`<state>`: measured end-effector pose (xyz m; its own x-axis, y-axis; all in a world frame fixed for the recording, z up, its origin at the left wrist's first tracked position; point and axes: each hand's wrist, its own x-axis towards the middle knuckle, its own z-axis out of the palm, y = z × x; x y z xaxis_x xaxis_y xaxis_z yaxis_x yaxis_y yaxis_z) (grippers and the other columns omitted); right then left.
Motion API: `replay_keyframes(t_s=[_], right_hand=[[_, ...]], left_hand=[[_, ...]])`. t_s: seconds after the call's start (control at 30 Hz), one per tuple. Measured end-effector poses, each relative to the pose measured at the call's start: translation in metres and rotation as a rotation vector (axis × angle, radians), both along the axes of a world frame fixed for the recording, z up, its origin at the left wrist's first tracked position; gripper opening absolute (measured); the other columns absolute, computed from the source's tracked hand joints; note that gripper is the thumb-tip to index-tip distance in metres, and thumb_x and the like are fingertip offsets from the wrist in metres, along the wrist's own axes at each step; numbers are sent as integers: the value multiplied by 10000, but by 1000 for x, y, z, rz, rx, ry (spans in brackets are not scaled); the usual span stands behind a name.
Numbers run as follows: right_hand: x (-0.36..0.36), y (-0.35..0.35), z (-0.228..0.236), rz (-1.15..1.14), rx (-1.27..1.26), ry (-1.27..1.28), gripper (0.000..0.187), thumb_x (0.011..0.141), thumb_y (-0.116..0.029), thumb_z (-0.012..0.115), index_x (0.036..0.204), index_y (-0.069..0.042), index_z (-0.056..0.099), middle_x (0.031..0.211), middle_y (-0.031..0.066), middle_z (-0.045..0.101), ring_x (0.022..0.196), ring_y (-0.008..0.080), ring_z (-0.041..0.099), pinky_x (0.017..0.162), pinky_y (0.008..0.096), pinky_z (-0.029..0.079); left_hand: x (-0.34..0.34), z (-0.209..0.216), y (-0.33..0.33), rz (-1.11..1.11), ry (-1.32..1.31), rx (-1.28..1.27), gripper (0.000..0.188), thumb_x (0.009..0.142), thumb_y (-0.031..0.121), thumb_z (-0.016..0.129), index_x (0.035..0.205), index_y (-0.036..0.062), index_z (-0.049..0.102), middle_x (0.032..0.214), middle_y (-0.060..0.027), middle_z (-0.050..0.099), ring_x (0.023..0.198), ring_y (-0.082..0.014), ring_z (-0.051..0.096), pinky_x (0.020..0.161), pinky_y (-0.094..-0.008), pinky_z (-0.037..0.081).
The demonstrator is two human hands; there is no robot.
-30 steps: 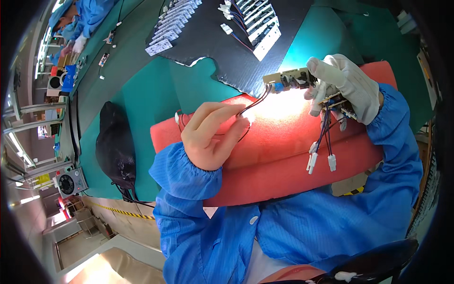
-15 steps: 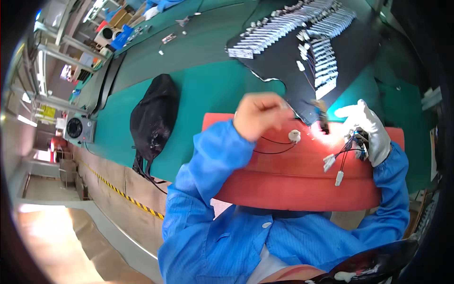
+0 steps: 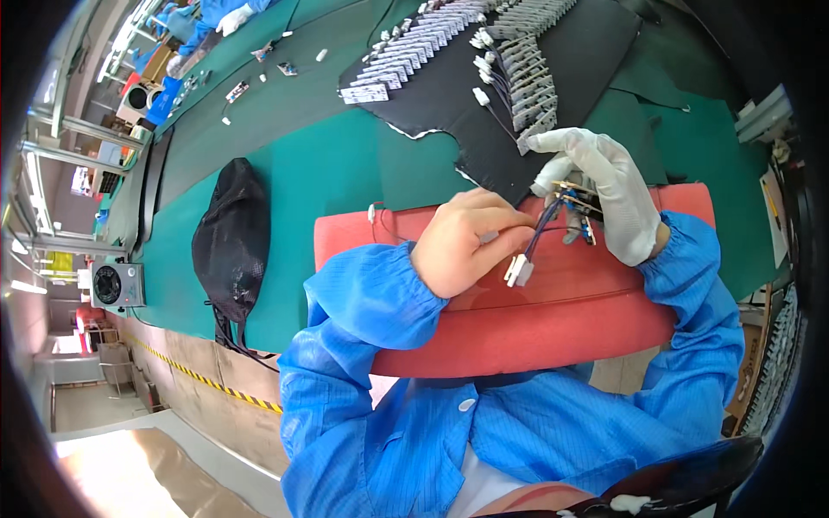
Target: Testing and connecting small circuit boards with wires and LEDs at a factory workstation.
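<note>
My bare left hand (image 3: 471,242) is closed over the red pad, thumb against fingers, beside the wires of a circuit board. A thin cable (image 3: 389,226) with a small pale connector (image 3: 372,212) at one end runs to this hand; a pale bit of something shows between its fingers. In a white glove, my right hand (image 3: 609,186) grips a small circuit board (image 3: 572,200), partly hidden by the fingers. Dark wires (image 3: 540,231) hang from the board to white plug connectors (image 3: 519,270), just right of my left fingertips.
The red pad (image 3: 535,319) lies along the front of the green table (image 3: 337,173). Beyond it, rows of narrow strip-like parts (image 3: 528,82) cover a black sheet (image 3: 583,65). A black mesh bag (image 3: 229,237) lies left; a small fan unit (image 3: 118,285) stands further left. Loose boards (image 3: 236,91) lie far off.
The view has shifted. My right hand has come closer to my left with the board, and its wires now hang near my left fingertips. The bright glare on the pad has gone.
</note>
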<state>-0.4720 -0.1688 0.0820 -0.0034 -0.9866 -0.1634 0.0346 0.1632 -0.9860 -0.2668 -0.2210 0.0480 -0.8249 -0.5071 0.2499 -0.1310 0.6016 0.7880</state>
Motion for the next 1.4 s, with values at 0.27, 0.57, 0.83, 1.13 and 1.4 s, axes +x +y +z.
replay_keyframes(t_s=[0.27, 0.57, 0.83, 1.13, 1.4], right_hand=[[-1, -1, 3, -28, 40, 51, 556, 936, -497, 369, 1126, -16, 574, 798, 86, 599, 675, 94, 561, 468, 208, 470], [-2, 3, 1, 198, 119, -12, 477, 870, -471, 527, 922, 1, 576, 791, 102, 643, 479, 84, 552, 356, 195, 390], [-2, 4, -11, 168, 233, -179, 411, 903, -409, 507, 1027, -19, 549, 843, 85, 638, 635, 127, 610, 491, 248, 510], [0, 3, -17, -21, 263, -516, 356, 927, -340, 512, 1092, -27, 554, 904, 84, 628, 685, 141, 625, 504, 266, 517], [-10, 3, -7, 65, 309, -316, 424, 905, -390, 530, 1102, -19, 584, 768, 42, 590, 405, 8, 331, 347, 164, 279]], left_hand=[[1, -3, 6, 111, 18, 177, 134, 848, 89, 605, 886, -30, 654, 806, -99, 609, 745, -185, 570, 690, -279, 446], [15, -8, -3, 174, 485, 840, 136, 890, 39, 556, 960, -30, 649, 913, -50, 624, 837, -107, 553, 768, -234, 427], [13, -5, 3, 220, 497, 479, 102, 859, -9, 589, 946, -35, 636, 928, -75, 593, 864, -136, 576, 770, -253, 459], [7, -8, 4, 157, 161, 72, 116, 767, 17, 684, 866, -3, 626, 842, -81, 601, 734, -181, 595, 625, -277, 463], [15, -2, 2, 211, 240, 348, 116, 773, 23, 691, 864, -3, 624, 836, -68, 595, 735, -145, 587, 627, -268, 460]])
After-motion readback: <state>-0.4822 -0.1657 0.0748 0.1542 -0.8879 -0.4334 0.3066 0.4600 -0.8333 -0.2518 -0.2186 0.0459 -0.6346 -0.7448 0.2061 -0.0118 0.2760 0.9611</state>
